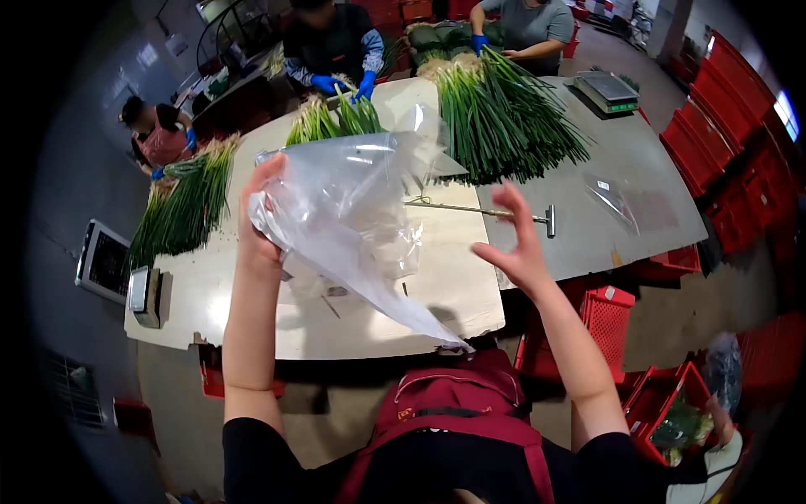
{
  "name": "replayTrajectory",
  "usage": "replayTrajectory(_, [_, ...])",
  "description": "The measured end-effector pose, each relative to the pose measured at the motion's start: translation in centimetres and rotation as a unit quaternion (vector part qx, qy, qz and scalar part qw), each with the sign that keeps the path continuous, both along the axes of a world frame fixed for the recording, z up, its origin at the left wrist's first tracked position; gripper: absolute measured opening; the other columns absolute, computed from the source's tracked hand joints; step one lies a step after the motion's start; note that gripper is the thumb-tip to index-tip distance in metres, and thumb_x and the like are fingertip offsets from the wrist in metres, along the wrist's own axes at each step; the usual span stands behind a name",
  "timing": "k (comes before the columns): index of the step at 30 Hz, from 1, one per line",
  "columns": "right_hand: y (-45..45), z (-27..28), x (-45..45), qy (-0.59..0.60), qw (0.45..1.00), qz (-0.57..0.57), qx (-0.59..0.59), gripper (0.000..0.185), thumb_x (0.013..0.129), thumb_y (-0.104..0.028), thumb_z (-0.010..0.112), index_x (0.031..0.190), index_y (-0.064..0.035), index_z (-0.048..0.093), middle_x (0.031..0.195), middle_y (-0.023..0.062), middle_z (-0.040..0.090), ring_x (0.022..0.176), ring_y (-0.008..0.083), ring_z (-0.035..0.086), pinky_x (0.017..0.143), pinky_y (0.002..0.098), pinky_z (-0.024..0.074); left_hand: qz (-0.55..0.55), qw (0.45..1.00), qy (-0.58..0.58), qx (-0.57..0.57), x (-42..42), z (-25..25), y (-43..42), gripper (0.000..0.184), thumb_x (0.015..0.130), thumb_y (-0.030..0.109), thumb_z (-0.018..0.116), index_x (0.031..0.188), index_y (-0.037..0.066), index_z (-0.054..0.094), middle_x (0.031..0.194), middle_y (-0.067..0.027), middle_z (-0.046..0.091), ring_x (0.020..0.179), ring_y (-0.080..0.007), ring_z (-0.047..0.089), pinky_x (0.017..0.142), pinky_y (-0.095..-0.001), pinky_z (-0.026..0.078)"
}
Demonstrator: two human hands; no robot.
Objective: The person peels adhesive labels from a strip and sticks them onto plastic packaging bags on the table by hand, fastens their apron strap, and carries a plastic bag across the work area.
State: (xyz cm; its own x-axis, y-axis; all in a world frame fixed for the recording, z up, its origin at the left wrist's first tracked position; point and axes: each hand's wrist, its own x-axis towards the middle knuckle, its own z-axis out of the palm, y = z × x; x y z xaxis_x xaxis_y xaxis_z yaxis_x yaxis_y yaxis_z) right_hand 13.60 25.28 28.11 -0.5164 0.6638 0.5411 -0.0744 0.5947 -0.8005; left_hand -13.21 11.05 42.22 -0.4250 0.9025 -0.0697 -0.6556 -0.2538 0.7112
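Broad worktable (185,298) mid-room: pale top at left, grey section (537,254) at right. Floor (180,395) dull brownish-grey. Pale bluish wall (113,76), upper left. Red crates (726,126) stacked high along right side. Light pillar (669,34) behind. Bright bluish-white patch (787,116), far right edge.

Stacked red plastic crates (724,126) at right
A silver-topped scale (606,89) with a green front sits on the grey tabletop (625,155) — near its far edge.
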Motion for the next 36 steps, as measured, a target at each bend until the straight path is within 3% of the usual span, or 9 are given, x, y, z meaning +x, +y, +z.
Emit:
replayTrajectory(4, [-0.8,6.4,-3.9,0.073,0.99,0.001,0.119,0.11,0.059,-0.024,0.079,0.139,-0.0128,0.004,0.139,0.013,0.025,0.128,0.0249,0.025,0.1,0.0427,0.0252,-0.024,0.999,0.027,0.022,2.3,-0.3,-0.1,0.014,0.079,0.017,0.056,0.081,0.004,0.059,0.074,-0.0064,0.062,0.063,-0.0187,0.061,0.061,-0.0333,0.053])
replayTrajectory(9, [-0.2,11.6,-3.6,0.001,0.99,0.111,0.091,0.097,0.055,-0.024,0.08,0.134,-0.0088,0.027,0.128,0.0137,0.042,0.117,0.0228,0.041,0.093,0.034,0.0359,-0.123,0.992,-0.034,0.007,4.7,0.4,0.3,0.015,0.08,0.015,0.055,0.086,0.003,0.059,0.077,-0.0073,0.063,0.068,-0.0178,0.062,0.064,-0.0318,0.053])
replayTrajectory(19, [-4.1,14.7,0.6,0.022,0.956,-0.078,0.281,0.036,0.075,-0.016,0.066,0.105,0.0015,0.055,0.097,0.013,0.06,0.09,0.0226,0.057,0.081,0.0329,0.0449,-0.096,0.965,0.139,0.202,8.3,-0.9,3.2,0.029,0.084,0.009,0.051,0.113,0.002,0.051,0.1,-0.0066,0.059,0.086,-0.0183,0.06,0.073,-0.0312,0.052])
replayTrajectory(21, [-3.5,16.2,2.0,0.205,0.976,0.0,0.074,0.017,0.08,-0.006,0.057,0.093,0.0024,0.061,0.085,0.0106,0.064,0.079,0.0192,0.06,0.077,0.027,0.0467,-0.273,0.946,0.014,0.172,11.9,2.5,2.3,0.07,0.081,0.048,0.053,0.126,-0.003,0.037,0.066,0.0,0.055,0.043,-0.0096,0.044,0.043,-0.0192,0.038])
replayTrajectory(23, [-1.4,17.9,4.7,0.168,0.948,-0.072,0.261,0.017,0.081,-0.008,0.057,0.093,0.003,0.062,0.085,0.0058,0.064,0.074,0.0133,0.06,0.073,0.0238,0.0472,-0.406,0.872,0.002,0.275,12.1,2.5,3.9,0.101,0.071,0.067,0.047,0.13,-0.011,0.021,0.049,0.0017,0.043,0.034,-0.0065,0.027,0.035,-0.0207,0.021])
replayTrajectory(26, [-1.9,22.5,10.8,0.135,0.985,-0.098,0.054,0.022,0.081,-0.013,0.058,0.096,0.003,0.061,0.09,0.0085,0.062,0.084,0.0139,0.059,0.079,0.0258,0.0448,-0.411,0.862,0.074,0.287,12.1,1.7,5.1,0.112,0.065,0.072,0.047,0.128,-0.016,0.016,0.044,0.0024,0.037,0.033,-0.0048,0.022,0.035,-0.0219,0.018])
replayTrajectory(29, [-1.2,24.2,15.4,0.039,0.98,-0.184,0.069,0.049,0.082,-0.013,0.057,0.122,0.0051,0.036,0.11,0.016,0.053,0.087,0.0162,0.053,0.077,0.0268,0.0461,-0.364,0.889,0.111,0.254,11.8,-0.8,7.4,0.077,0.083,0.055,0.044,0.128,-0.006,0.031,0.046,0.0025,0.036,0.035,-0.005,0.023,0.038,-0.0215,0.021])
replayTrajectory(33, [-2.7,26.1,17.9,0.2,0.936,-0.284,0.058,0.014,0.081,-0.005,0.053,0.09,0.0027,0.061,0.081,0.0057,0.06,0.071,0.0131,0.053,0.067,0.0237,0.0419,-0.337,0.919,0.114,0.17,13.6,-2.5,9.9,0.05,0.092,0.038,0.039,0.122,-0.002,0.04,0.048,0.0066,0.027,0.039,-0.0024,0.023,0.038,-0.018,0.02])
replayTrajectory(36, [-0.4,25.7,20.8,0.167,0.937,-0.301,0.064,0.013,0.081,-0.006,0.053,0.088,0.002,0.061,0.08,0.0053,0.06,0.072,0.0129,0.054,0.067,0.0245,0.0418,-0.326,0.851,0.403,0.088,14.4,-4.8,11.9,0.039,0.082,0.029,0.054,0.109,0.001,0.051,0.053,0.0063,0.038,0.043,-0.0041,0.032,0.04,-0.0189,0.025])
